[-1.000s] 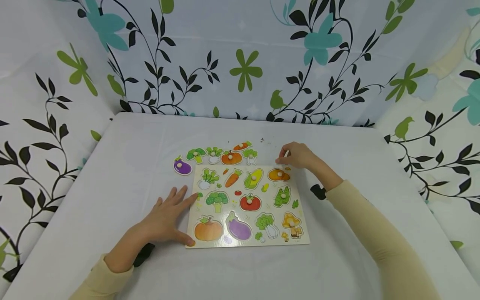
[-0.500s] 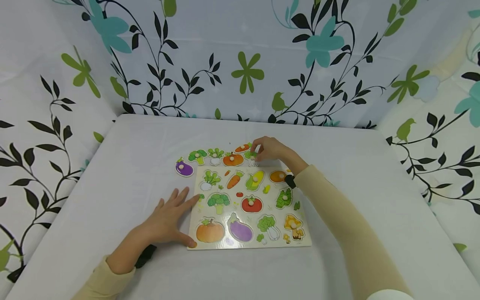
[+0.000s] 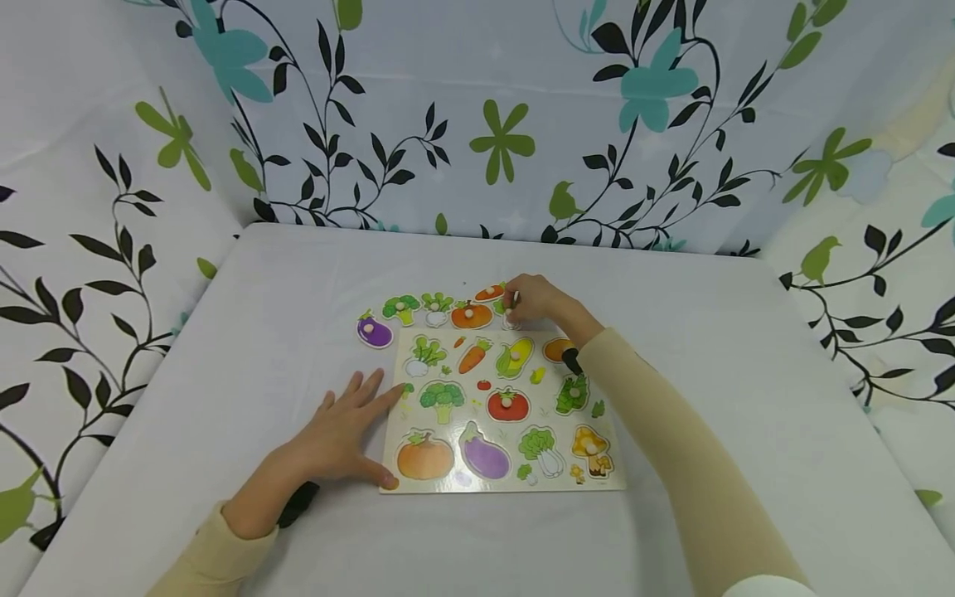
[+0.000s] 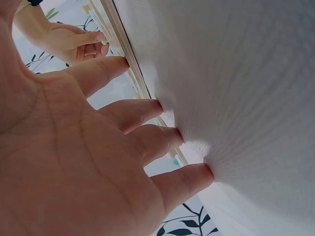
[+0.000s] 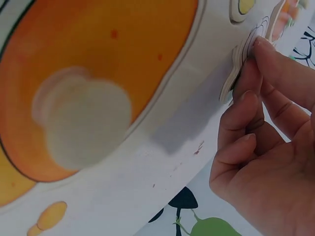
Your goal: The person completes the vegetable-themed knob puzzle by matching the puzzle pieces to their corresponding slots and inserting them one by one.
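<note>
Our right hand (image 3: 531, 300) had swung left from the board's corner and now pinched the loose cabbage piece (image 3: 504, 310) just above the puzzle board (image 3: 507, 485); our left hand (image 3: 345, 431) stayed flat, steadying its edge.

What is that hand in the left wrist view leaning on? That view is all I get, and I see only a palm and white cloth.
Observer: The left hand rests flat on the table, fingertips at the left edge of a vegetable puzzle board.
Operator: And the other hand in the distance?
Observer: The right hand pinches a loose piece just beyond the board's far edge, beside an orange pumpkin piece.
Operator: Any other pieces off the board?
Observer: Yes, a purple eggplant piece lies on the table by the far left corner.
</note>
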The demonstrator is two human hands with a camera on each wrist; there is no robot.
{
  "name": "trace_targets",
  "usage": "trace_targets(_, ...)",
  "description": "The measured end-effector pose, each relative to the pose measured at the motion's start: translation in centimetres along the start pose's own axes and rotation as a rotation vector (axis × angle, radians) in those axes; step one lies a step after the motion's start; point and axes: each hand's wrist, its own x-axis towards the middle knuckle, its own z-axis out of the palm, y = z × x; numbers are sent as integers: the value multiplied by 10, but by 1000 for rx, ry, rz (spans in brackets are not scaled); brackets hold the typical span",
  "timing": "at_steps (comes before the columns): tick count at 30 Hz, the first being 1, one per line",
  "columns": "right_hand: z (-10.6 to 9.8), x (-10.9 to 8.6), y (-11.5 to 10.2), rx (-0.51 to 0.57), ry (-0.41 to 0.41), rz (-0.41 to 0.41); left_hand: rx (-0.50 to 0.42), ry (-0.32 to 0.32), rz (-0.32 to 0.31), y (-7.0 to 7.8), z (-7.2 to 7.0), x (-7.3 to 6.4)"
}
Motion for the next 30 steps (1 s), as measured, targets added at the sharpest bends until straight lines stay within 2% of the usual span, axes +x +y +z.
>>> trace_targets(10, 2, 1, 9, 22, 46, -23, 12, 8, 3, 4, -1, 0)
trace_targets(16, -5, -12, 16, 81, 91, -52, 15, 14, 7, 3, 0, 0)
trace_targets(23, -3, -52, 26, 90, 112, -190, 23, 9, 8, 3, 2, 2)
trace_targets(30, 21, -108, 10, 70, 49, -330, 32, 6, -7, 2, 1, 2)
